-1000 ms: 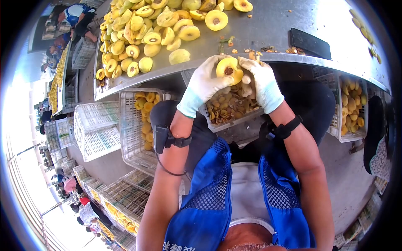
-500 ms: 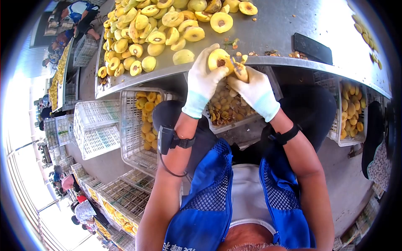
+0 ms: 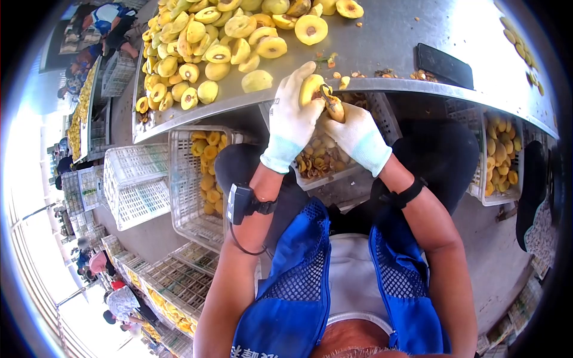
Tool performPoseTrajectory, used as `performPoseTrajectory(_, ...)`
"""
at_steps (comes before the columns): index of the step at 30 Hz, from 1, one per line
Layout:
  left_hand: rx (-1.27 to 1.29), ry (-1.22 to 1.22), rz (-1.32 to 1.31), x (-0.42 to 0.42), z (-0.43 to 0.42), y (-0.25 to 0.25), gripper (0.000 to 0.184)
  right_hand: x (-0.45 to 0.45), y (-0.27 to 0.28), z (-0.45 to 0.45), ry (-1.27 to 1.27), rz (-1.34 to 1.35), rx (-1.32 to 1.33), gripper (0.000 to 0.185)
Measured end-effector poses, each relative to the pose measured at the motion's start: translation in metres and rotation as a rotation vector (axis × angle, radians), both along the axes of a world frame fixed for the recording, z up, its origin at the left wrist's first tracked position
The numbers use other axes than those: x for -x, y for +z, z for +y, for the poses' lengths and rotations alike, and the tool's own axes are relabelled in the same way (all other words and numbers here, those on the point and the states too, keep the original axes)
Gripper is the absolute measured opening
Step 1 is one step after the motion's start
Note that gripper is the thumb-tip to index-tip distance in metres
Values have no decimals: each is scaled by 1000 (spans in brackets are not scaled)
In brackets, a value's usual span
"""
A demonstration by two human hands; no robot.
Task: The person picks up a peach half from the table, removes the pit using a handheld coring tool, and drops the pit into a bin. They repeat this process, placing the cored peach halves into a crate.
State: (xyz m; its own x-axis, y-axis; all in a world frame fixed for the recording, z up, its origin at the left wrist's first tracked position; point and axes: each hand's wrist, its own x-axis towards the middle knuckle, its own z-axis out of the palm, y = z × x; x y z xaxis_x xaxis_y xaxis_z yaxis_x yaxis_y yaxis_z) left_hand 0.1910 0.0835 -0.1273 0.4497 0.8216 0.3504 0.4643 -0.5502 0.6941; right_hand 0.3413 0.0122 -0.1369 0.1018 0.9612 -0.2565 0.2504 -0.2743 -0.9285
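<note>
A yellow fruit half [image 3: 310,89] is held in my left hand [image 3: 292,116], which wears a white glove with a pale blue cuff. My right hand [image 3: 355,131], gloved the same way, is closed around a small tool with a wooden-looking handle [image 3: 336,111]. The tool's dark curved metal end touches the cut side of the fruit half. Both hands are close together just off the table's near edge, above a crate of scraps and fruit pieces [image 3: 322,158].
On the metal table [image 3: 370,51] lie a heap of fruit halves [image 3: 203,45], a dark phone-like slab [image 3: 443,65] and scattered scraps. Crates of fruit stand at the left [image 3: 200,215] and right [image 3: 501,158]. People [image 3: 107,21] are in the far left background.
The fruit half has tilted edge-on in my left hand. My right hand has brought the tool against its cut side, and both hands are nearer each other.
</note>
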Motion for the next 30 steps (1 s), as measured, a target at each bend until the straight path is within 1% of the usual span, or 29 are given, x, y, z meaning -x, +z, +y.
performPoseTrajectory(3,62,-46,-16,0,0,-2,64,-5,11,0,72,172,162,27)
performPoseTrajectory(4,142,-65,-88,-2,-1,-2,66,-6,15,0,97,237,226,26)
performPoseTrajectory(6,302,-103,-230,-6,-6,-3,71,-1,-5,-3,71,342,165,26)
performPoseTrajectory(7,284,-104,-223,-6,-6,-4,71,1,-11,-3,59,393,134,26)
performPoseTrajectory(10,221,-81,-189,-7,-6,-11,71,-4,-17,-4,140,461,124,26)
performPoseTrajectory(12,162,-41,-145,-8,-7,-15,69,-6,-15,-6,147,432,89,27)
performPoseTrajectory(13,187,-21,-144,-8,-8,-14,67,-7,-14,-7,150,418,72,27)
performPoseTrajectory(16,234,25,-158,-10,-13,-8,62,-6,-7,-7,152,350,156,28)
performPoseTrajectory(19,205,31,-170,-10,-15,-7,58,-1,-14,-8,120,97,-88,28)
performPoseTrajectory(22,147,9,-141,-10,-16,-6,55,-10,11,-8,196,331,195,29)
performPoseTrajectory(25,153,-35,-169,-11,-16,-2,53,-17,19,-12,261,662,435,26)
performPoseTrajectory(28,213,-67,-217,-12,-16,4,51,-12,20,-9,235,338,187,22)
performPoseTrajectory(30,240,-83,-230,-11,-14,7,48,-15,28,-8,271,377,302,20)
